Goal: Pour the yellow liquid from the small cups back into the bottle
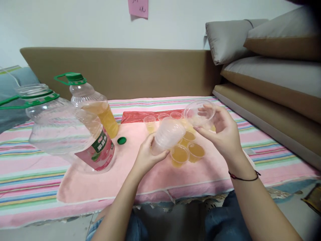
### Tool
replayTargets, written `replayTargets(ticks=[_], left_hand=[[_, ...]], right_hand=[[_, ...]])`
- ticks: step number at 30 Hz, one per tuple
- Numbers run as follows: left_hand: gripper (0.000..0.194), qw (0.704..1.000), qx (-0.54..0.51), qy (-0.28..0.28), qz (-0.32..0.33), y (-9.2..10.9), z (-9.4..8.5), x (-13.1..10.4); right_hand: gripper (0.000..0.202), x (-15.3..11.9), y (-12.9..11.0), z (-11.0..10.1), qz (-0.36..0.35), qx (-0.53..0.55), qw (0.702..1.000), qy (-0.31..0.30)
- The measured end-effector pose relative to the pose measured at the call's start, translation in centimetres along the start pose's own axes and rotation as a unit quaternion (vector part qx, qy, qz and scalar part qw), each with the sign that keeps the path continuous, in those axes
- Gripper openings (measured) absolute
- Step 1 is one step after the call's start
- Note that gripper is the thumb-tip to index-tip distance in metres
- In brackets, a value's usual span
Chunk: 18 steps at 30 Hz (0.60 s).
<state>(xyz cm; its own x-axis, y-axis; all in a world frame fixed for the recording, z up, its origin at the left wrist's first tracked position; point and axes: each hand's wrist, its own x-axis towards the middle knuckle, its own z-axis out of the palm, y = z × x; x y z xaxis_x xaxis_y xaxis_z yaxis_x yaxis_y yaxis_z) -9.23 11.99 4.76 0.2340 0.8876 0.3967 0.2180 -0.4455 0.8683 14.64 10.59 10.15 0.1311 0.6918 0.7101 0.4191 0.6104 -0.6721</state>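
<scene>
1. the stack of clear cups is raised and tilted above the mat, with the left hand closed around its side.
2. the single cup is up to the right of the stack, gripped between the thumb and fingers of the right hand; i cannot tell whether cup and stack touch.
3. below and behind the hands, cups of yellow drink stand close together, partly hidden.
4. they stand on a pink mat, with red plastic lying behind them.
5. to the left, a green cap lies near a capped bottle partly full of yellow liquid.
6. in front of that bottle stands an uncapped clear bottle with a pink label.
7. a striped cloth spreads beneath; gray-and-brown cushions are piled at right.
</scene>
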Motion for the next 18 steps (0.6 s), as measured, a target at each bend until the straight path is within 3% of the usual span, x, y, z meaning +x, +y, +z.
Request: replayTargets(ticks=[5,10,13,18], left_hand=[[0.051,0.999,0.005,-0.046,0.01,0.0,0.0,-0.1],[0.05,0.998,-0.022,-0.054,0.001,-0.1,0.1,-0.1],[0.054,0.998,-0.057,-0.025,-0.016,-0.1,-0.1,0.0],[0.054,0.989,-0.124,0.072,-0.044,0.0,-1.2,0.4]], right_hand=[[0.055,-0.1,-0.9,-0.3,-0.047,-0.074,0.996,0.004],[0.053,-0.3,-0.9,-0.2,-0.028,-0.071,0.997,-0.001],[0.052,-0.3,0.0,-0.2,0.007,-0.043,0.999,0.001],[0.05,-0.5,3.0,-0.2,0.046,-0.052,0.998,-0.004]])
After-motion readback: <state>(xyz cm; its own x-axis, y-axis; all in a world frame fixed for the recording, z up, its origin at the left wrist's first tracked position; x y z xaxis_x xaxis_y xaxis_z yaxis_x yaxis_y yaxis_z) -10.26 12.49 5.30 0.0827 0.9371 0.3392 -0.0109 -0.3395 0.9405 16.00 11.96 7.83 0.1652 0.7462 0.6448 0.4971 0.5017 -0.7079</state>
